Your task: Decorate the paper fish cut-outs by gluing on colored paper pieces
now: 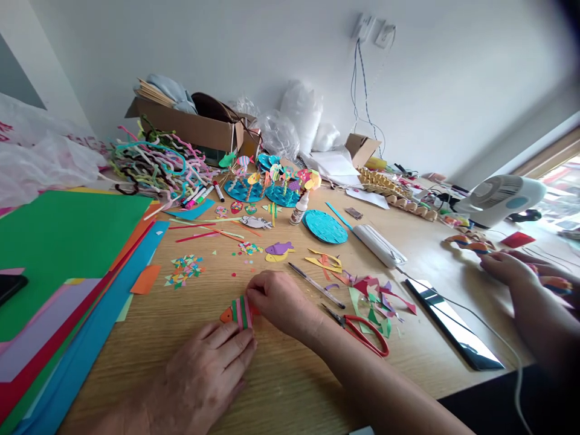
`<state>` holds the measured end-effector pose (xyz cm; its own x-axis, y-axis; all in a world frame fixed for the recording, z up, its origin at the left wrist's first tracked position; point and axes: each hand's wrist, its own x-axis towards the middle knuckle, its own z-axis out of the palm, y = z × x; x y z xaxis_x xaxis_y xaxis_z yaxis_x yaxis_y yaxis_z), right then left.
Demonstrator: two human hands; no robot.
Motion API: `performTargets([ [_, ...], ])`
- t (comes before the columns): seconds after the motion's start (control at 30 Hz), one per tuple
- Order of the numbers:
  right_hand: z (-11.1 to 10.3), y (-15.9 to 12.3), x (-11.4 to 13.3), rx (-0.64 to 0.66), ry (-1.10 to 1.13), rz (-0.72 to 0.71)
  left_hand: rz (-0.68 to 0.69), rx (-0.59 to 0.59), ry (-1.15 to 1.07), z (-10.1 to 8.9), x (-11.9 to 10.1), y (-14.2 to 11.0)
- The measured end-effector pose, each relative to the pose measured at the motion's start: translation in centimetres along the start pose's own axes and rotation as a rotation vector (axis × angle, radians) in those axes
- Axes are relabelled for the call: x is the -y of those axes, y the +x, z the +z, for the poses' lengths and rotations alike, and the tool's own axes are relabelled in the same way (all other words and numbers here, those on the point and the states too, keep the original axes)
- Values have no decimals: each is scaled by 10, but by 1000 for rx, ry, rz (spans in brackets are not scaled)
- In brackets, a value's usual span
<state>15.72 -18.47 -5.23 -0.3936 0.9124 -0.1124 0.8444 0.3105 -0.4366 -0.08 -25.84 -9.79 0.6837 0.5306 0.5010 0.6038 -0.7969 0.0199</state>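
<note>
A small orange paper fish with green and pink stripes (240,313) lies on the wooden table (290,386) in front of me. My right hand (277,300) is closed in a pinch on the fish's right side. My left hand (203,377) lies flat on the table just below the fish, fingers stretched out, fingertips close to it. Red-handled scissors (362,332) and a pen (316,285) lie right of my right hand.
Stacked coloured paper sheets (63,266) cover the left. Paper scraps (376,296), confetti (185,270), paper fish (278,249), a glue bottle (299,209), pipe cleaners (154,160) and boxes (190,127) spread behind. Another person's hands (512,269) work at the right beside a phone (453,323).
</note>
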Motion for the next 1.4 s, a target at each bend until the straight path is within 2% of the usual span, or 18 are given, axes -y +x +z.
performTargets([
  [0.13,-7,-5,4,38,55,16,14,-11,-1,-2,-1,1],
  [0.33,-7,-7,5,142,-9,-1,8,-5,5,-5,-1,3],
  [0.57,-9,-2,6,115,-32,6,-1,15,19,-3,-3,1],
  [0.77,-8,-3,7,162,-30,5,20,47,38,-7,-2,0],
  [0.87,-8,1,6,123,-19,3,47,56,50,-6,-1,1],
  [1.03,-13,0,6,69,58,-8,22,2,43,-4,-2,1],
  [1.1,-15,-5,6,85,96,-4,23,-21,34,-6,-2,1],
  [1.27,-13,-20,3,193,132,-4,37,8,31,-12,-2,3],
  [1.4,-12,-23,2,173,117,12,8,26,35,-12,-2,2],
])
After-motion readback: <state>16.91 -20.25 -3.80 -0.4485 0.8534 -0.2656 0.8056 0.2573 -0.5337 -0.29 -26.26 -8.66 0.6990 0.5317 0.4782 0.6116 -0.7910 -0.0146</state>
